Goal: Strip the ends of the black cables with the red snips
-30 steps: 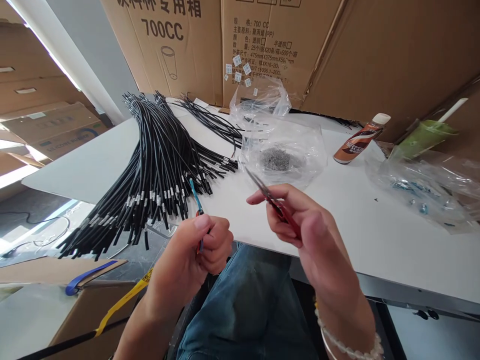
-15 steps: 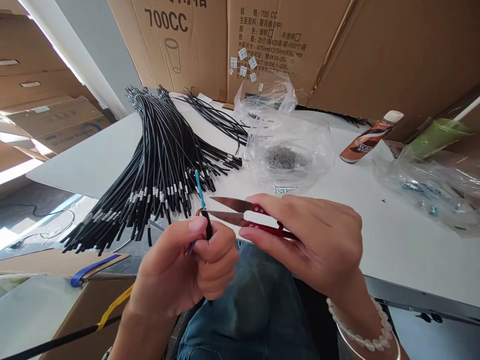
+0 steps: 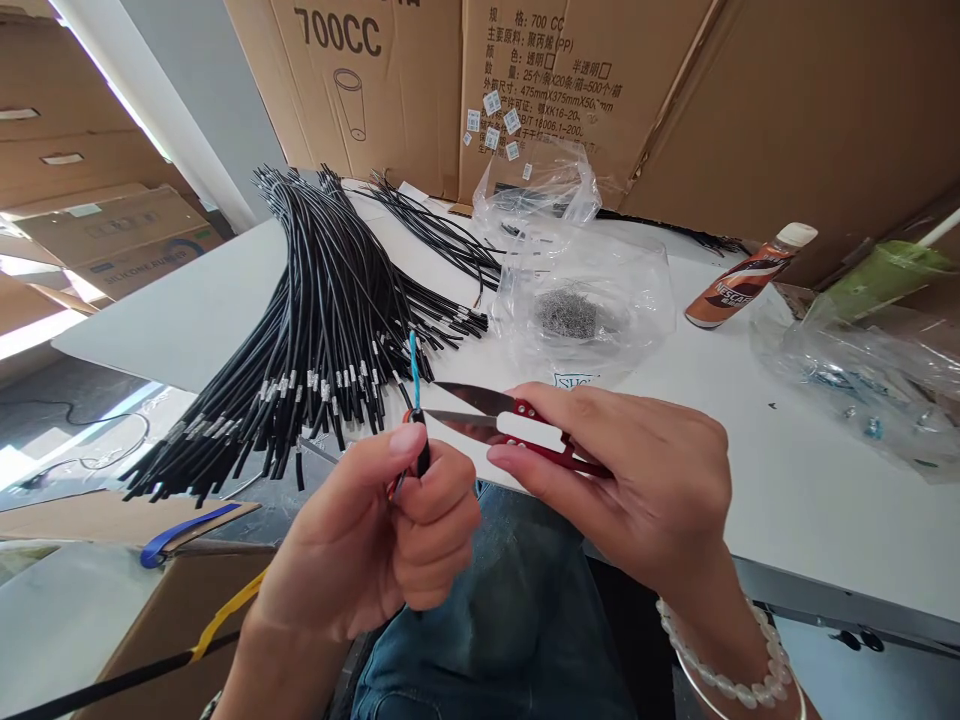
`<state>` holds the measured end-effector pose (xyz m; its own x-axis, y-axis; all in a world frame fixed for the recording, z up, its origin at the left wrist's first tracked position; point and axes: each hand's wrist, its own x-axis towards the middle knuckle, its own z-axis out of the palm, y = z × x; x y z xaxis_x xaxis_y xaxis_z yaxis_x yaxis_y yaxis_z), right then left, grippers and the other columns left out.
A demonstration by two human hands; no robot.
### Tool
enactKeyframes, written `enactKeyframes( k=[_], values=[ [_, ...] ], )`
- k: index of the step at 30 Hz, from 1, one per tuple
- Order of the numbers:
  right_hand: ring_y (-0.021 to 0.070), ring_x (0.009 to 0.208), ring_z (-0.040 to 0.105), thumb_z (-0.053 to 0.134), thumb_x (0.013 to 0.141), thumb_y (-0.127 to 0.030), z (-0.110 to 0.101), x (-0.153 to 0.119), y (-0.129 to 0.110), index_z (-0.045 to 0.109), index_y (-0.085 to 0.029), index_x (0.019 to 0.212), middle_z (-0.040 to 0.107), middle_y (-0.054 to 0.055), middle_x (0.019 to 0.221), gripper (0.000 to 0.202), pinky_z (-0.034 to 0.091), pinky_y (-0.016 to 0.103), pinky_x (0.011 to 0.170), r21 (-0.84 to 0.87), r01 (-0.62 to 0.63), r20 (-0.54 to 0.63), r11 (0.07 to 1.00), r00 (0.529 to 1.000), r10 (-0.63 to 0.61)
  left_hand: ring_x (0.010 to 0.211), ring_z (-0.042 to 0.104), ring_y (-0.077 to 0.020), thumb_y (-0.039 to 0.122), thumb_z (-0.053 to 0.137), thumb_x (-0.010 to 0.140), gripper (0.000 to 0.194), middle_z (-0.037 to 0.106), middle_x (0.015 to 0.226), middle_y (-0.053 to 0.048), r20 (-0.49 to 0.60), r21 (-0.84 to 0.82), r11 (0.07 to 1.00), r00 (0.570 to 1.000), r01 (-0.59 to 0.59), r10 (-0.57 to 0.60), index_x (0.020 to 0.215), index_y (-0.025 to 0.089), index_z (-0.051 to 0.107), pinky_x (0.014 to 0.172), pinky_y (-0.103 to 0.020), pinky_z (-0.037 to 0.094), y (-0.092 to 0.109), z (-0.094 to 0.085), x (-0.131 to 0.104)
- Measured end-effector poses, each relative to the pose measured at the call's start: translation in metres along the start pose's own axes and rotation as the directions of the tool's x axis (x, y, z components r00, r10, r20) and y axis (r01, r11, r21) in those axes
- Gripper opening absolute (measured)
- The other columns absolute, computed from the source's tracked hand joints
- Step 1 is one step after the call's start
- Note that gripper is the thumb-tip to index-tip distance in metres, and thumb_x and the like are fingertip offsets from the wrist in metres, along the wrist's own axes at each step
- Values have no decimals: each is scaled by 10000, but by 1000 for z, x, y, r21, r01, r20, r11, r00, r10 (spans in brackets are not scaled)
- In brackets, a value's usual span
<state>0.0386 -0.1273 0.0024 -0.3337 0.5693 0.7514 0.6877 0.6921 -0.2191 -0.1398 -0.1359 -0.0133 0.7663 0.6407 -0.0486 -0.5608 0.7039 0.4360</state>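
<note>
Pinched between thumb and fingers of my left hand [image 3: 390, 525] is a black cable [image 3: 422, 455]. Its stripped end points up, with a light-blue strand [image 3: 415, 370] standing upright and orange and dark wires bent back by the thumb. My right hand [image 3: 637, 475] grips red-handled thread snips [image 3: 536, 430], whose blades are spread. The blade tips reach left, close to the base of the light-blue strand; whether they touch it I cannot tell. Behind my left hand a large bundle of black cables [image 3: 322, 290] fans out on the white table [image 3: 660, 400], many with silvery bands near their ends.
A clear plastic bag [image 3: 622, 290] holding a grey mass of small bits lies mid-table. To its right stand a tilted Nescafe bottle [image 3: 742, 280], a green cup [image 3: 877, 280] and another clear bag [image 3: 862, 390]. Cardboard boxes [image 3: 405, 90] wall the back.
Both hands have shifted slightly right in view with cable and snips. The light-blue strand now stands straighter, and the orange wire sits lower beside the cable. The snips' blades remain spread.
</note>
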Motion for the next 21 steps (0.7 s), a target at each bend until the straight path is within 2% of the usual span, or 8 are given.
enactKeyframes(
  k=[6,15,21],
  values=[
    [67,474,409,606,934,-362,2,-2,3,706,-112,845,586,-40,559,284,324,239,477,-26,-13,-3,1000,1000,13,396,136,-21,453,636,854,558,210,486,99,-76,40,999,997,10,-7,540,192,255,348,-146,129,0,-3,2],
    [68,475,438,627,921,-332,-3,-3,6,695,-108,873,596,-36,570,239,344,228,479,-36,-39,-31,999,999,38,372,128,-20,499,663,815,587,208,461,105,-93,109,994,996,5,5,518,193,259,329,-146,134,-1,-4,4],
    [75,468,489,635,910,-348,0,2,3,691,-128,844,637,-22,593,236,363,230,470,-6,-45,-42,999,998,44,401,129,-26,540,664,797,577,209,471,104,-218,188,982,976,11,31,538,193,283,356,-143,140,-5,-2,3]
  ],
)
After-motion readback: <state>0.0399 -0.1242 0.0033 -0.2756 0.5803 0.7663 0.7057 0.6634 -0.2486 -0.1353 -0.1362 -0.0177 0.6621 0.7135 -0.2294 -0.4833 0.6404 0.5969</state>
